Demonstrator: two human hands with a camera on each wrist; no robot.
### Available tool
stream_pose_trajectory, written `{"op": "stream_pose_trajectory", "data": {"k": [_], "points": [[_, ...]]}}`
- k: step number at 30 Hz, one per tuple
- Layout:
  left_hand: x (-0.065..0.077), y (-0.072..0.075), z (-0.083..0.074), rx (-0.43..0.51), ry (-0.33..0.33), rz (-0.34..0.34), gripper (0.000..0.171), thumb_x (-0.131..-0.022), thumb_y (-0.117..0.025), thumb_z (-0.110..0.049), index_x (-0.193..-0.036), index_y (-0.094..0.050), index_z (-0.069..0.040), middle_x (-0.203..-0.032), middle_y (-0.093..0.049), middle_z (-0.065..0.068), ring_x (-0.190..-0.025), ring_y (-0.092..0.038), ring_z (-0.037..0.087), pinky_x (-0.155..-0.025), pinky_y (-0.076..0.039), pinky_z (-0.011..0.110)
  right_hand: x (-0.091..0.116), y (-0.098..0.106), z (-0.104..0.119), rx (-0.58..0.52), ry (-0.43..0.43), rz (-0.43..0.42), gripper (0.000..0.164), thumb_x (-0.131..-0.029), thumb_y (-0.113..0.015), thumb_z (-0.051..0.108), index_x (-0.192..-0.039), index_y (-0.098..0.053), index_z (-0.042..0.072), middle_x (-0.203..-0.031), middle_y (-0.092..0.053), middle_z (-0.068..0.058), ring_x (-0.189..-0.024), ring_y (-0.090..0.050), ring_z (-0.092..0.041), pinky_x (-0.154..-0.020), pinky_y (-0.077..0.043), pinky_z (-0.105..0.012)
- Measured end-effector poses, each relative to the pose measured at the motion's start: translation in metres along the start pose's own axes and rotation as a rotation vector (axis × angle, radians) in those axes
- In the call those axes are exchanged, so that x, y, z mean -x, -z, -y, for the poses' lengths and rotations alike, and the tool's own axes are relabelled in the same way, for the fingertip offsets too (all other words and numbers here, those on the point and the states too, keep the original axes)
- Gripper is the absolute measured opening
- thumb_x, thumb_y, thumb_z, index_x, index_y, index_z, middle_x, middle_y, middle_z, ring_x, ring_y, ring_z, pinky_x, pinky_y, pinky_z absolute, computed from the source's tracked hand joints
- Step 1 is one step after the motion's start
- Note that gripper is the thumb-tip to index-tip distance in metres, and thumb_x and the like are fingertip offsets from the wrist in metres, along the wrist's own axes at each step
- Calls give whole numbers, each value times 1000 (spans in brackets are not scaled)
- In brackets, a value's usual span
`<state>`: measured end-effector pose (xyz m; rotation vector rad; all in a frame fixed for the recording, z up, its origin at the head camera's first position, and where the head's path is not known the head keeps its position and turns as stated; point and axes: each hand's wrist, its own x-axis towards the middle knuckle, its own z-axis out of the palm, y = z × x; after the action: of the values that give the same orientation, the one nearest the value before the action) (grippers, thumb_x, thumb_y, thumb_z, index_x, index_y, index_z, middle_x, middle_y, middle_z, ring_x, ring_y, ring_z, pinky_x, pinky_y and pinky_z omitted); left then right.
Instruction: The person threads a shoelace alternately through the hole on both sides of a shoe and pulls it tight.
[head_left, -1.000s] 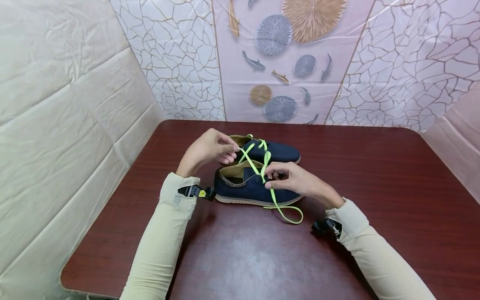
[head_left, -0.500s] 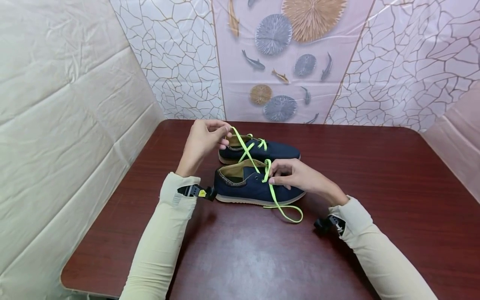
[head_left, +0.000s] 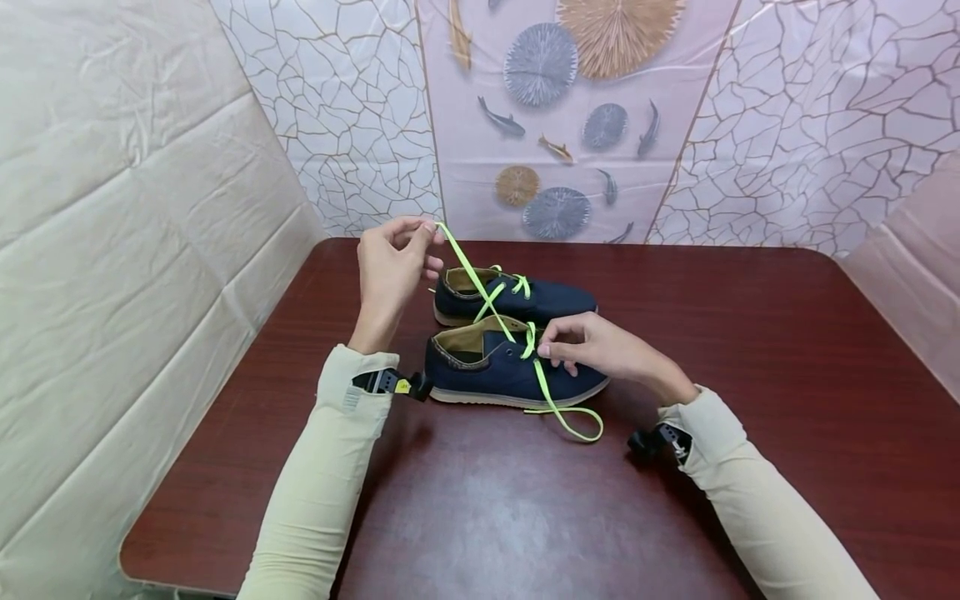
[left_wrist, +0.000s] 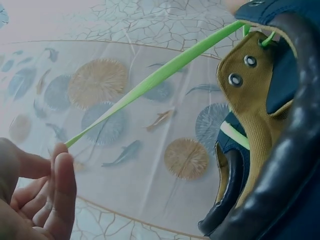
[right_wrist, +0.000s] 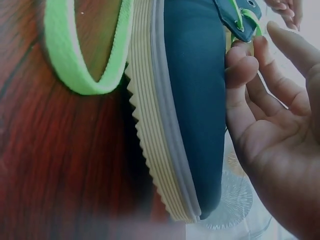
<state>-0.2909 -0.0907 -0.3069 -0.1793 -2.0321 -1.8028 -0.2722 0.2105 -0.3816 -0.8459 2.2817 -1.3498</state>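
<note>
My left hand [head_left: 393, 267] is raised left of the shoes and pinches a neon yellow-green shoelace [head_left: 468, 268] between thumb and fingertips. In the left wrist view this lace [left_wrist: 160, 75] runs taut to the near shoe's eyelet flap. The near shoe [head_left: 480, 375] is navy with a tan lining and pale sole, its toe pointing right. My right hand [head_left: 592, 343] is at its lacing, fingers bent and resting against the upper [right_wrist: 195, 100]. Fingertips are right by the laces. The lace's other end [head_left: 581, 425] curls in a loop on the table.
A matching navy shoe [head_left: 558, 298] with yellow-green laces stands just behind the near one. Both are on a dark red-brown table [head_left: 750, 350]. Patterned sheeting [head_left: 555, 117] hangs beyond the far edge, and a cream padded wall [head_left: 135, 275] borders the left side.
My left hand has moved up and left, drawing out a longer stretch of lace from the near shoe. My right hand has shifted slightly right and up, staying by the lacing.
</note>
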Motion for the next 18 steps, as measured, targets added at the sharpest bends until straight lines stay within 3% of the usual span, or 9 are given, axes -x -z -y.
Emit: {"op": "stream_pose_trajectory", "data": {"k": [2,5,11,15,18], "points": [[1,0,-1,7,-12,-8,19,-104,-69,-16,-111,-78,-2,-94,-79,14,-57,-72,16,-56,-61,32,-1,1,1,3,-12,-33,16,-108,-63,16,-101,-72,5,-89,-65,-13,-70,-62,-23,-68,-55,-33],[1,0,-2,13,-13,56,17,-104,-69,-17,-109,-78,-3,-94,-78,16,-57,-71,17,-53,-59,30,-2,1,6,15,-7,-129,19,-110,-59,16,-105,-71,2,-92,-65,-15,-71,-63,-25,-67,-57,-33],[0,-3,-3,-48,-12,285,21,-104,-70,-19,-113,-76,-2,-96,-77,16,-62,-71,20,-53,-59,32,-4,1,36,25,88,-342,28,-114,-51,20,-121,-66,-3,-112,-66,-20,-87,-63,-32,-69,-57,-31],[1,-7,-6,-129,-18,434,18,-105,-68,-19,-113,-76,-5,-97,-77,15,-70,-73,29,-54,-59,36,-12,0,66,90,140,-450,35,-114,-49,30,-127,-67,4,-120,-68,-13,-95,-63,-26,-73,-56,-31],[3,-7,-8,-219,-19,551,15,-105,-68,-17,-110,-78,-7,-94,-76,12,-73,-72,30,-54,-59,36,-19,-4,85,144,144,-481,38,-114,-49,34,-131,-68,6,-124,-70,-11,-104,-63,-21,-81,-55,-34]]}}
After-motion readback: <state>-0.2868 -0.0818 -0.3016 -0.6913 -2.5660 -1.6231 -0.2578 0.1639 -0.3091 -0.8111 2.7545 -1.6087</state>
